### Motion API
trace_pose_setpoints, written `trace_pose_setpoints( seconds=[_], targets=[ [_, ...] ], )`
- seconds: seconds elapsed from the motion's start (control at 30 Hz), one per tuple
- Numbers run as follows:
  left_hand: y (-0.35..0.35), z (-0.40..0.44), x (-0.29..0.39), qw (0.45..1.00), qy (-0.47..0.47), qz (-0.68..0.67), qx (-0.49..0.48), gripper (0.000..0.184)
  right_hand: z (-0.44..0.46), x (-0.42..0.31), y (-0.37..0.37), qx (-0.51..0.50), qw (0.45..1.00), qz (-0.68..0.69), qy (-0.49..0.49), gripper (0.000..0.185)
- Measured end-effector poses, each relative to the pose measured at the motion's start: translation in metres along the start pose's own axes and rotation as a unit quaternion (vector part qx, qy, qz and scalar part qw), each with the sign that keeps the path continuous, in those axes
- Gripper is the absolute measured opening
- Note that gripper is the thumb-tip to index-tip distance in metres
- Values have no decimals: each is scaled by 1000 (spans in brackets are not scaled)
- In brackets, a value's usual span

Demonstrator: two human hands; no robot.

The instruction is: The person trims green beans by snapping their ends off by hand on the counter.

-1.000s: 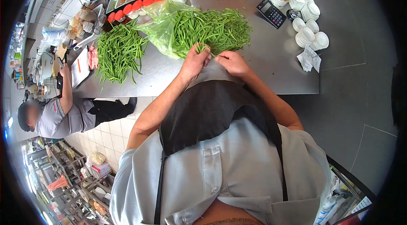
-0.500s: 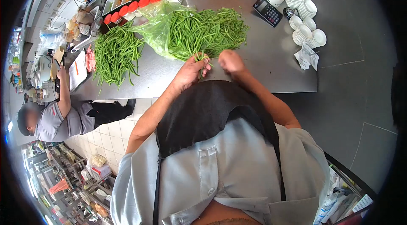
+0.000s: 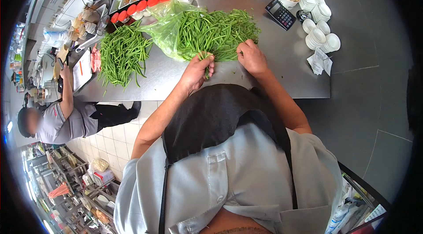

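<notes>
My left hand [image 3: 198, 72] is closed around a small bunch of green beans [image 3: 207, 73] at the near edge of the large bean pile [image 3: 216, 31]. To its right, my right hand [image 3: 252, 57] has its fingers curled together at the pile's near right edge. Whether anything is between those fingers is hidden. A clear green plastic bag [image 3: 166, 35] lies under and beside the left part of the large pile. Farther left on the steel counter [image 3: 172, 85] is a second pile of green beans [image 3: 125, 53].
Red-lidded jars [image 3: 142, 5] and white trays stand at the back left. A calculator [image 3: 280, 14], stacked white cups [image 3: 315, 37] and paper slips [image 3: 320, 62] sit on the right. A co-worker [image 3: 66, 121] stands at the far left, beside a white board [image 3: 82, 73].
My right hand has moved right and away from me, from near my left hand to the pile's edge. My left hand still grips beans, roughly in the same place.
</notes>
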State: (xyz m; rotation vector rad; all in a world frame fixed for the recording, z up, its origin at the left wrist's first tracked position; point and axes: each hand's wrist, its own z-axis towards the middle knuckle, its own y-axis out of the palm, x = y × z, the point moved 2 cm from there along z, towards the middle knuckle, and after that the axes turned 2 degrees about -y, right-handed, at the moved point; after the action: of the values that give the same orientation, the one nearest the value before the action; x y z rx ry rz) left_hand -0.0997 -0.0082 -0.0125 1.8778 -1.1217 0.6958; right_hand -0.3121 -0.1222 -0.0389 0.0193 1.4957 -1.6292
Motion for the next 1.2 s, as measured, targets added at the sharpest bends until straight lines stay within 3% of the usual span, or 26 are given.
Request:
trace_pose_setpoints(
  seconds=[0.13, 0.23, 0.37, 0.47, 0.67, 0.77, 0.97, 1.0, 1.03, 1.07, 1.17, 1.2],
  targets=[
    [8, 10, 2, 962, 67, 264, 4, 21, -2, -16, -12, -21, 998, 67, -6, 9],
    [24, 12, 8, 881, 232, 413, -6, 25, -1, -29, -18, -45, 979, 199, -2, 11],
    [27, 17, 11, 857, 172, 486, 26, 27, -1, -37, -26, -51, 969, 239, 27, 14],
    [29, 11, 18, 864, 107, 491, 36, 28, -3, -34, -28, -13, 986, 162, 19, 12],
    [17, 17, 4, 837, 246, 486, 49, 28, -4, -48, -35, 19, 997, 67, -28, 5],
    [27, 5, 16, 813, 210, 537, 78, 27, -3, -53, -34, 23, 997, 44, -67, 3],
    [35, -4, 25, 711, 308, 622, 112, 22, -2, -44, -15, -35, 997, 47, -52, 9],
    [34, -4, 25, 744, 288, 595, 92, 21, 0, -32, -3, -67, 962, 254, 75, 10],
    [33, -3, 24, 775, 268, 568, 72, 20, 3, -21, 10, -95, 869, 445, 197, 11],
    [32, -1, 24, 803, 249, 539, 54, 19, 4, -13, 21, -118, 723, 609, 305, 13],
    [23, 9, 11, 954, 151, 257, 24, 14, 10, -28, 9, -37, 674, 651, 347, 15],
    [22, 7, 14, 983, 122, 133, 12, 12, 10, -29, 5, -71, 713, 619, 322, 20]
  ],
)
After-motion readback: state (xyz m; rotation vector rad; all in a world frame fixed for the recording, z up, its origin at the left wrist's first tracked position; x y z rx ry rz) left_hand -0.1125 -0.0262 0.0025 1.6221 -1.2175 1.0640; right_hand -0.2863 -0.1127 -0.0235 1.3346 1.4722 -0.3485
